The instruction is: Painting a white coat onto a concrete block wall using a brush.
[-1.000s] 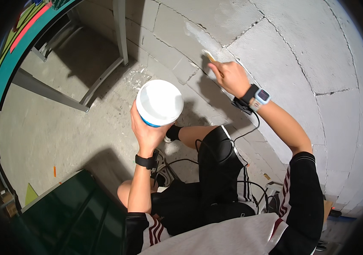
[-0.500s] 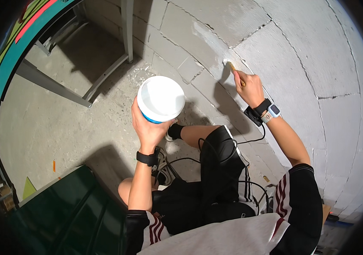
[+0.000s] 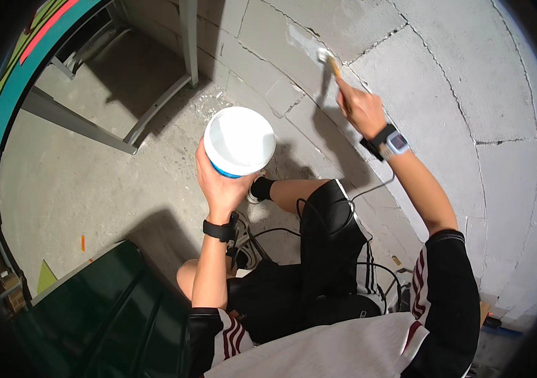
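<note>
My left hand (image 3: 221, 186) is wrapped round a white bucket (image 3: 239, 140) with a blue band low on its side. The bucket is tilted so its open top faces me, and white shows inside. In my right hand (image 3: 361, 110) is a paintbrush (image 3: 333, 65), gripped by its yellowish handle. Its white-coated bristles touch the block wall (image 3: 338, 34), at a wet-looking pale patch near a joint line. The hand's shadow falls on the blocks below it.
A table with grey metal legs (image 3: 79, 120) and a teal top edge (image 3: 23, 82) stands at the upper left. At the lower left is a dark green ribbed surface (image 3: 111, 302). Black cables (image 3: 275, 232) run across my legs. The floor (image 3: 48, 176) is bare concrete.
My right hand has moved the brush up and slightly left along the wall. The bucket has stayed nearly where it was in my left hand.
</note>
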`<state>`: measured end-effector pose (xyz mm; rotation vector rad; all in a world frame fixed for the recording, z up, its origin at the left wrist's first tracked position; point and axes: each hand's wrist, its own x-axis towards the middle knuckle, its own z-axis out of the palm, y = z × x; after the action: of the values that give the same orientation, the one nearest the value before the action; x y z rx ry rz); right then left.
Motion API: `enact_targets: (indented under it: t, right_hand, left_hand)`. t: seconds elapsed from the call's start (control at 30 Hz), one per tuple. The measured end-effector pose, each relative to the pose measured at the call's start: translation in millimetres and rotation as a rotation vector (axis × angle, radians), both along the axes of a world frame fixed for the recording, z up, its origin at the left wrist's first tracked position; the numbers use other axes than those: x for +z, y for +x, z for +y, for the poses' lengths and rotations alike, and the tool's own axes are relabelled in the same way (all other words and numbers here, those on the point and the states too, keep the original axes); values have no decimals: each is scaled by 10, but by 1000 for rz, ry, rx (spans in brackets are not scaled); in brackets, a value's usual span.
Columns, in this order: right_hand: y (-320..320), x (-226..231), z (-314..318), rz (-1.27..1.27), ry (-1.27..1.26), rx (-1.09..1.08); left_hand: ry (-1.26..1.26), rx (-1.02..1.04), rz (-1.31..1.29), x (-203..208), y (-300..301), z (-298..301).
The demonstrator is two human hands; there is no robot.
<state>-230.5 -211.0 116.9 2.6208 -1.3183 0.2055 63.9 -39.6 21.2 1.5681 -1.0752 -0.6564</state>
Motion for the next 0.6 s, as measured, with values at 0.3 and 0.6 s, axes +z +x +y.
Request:
enact_targets:
  t: [0.3,0.6]
  right_hand:
    - [-76,-111,365,-116,-3,70]
    - [45,-158,1,-66,-87,40]
  left_hand:
    - [-1,-40,-37,13,-151,-4]
    - [-57,-51,15,-91,-46,-8]
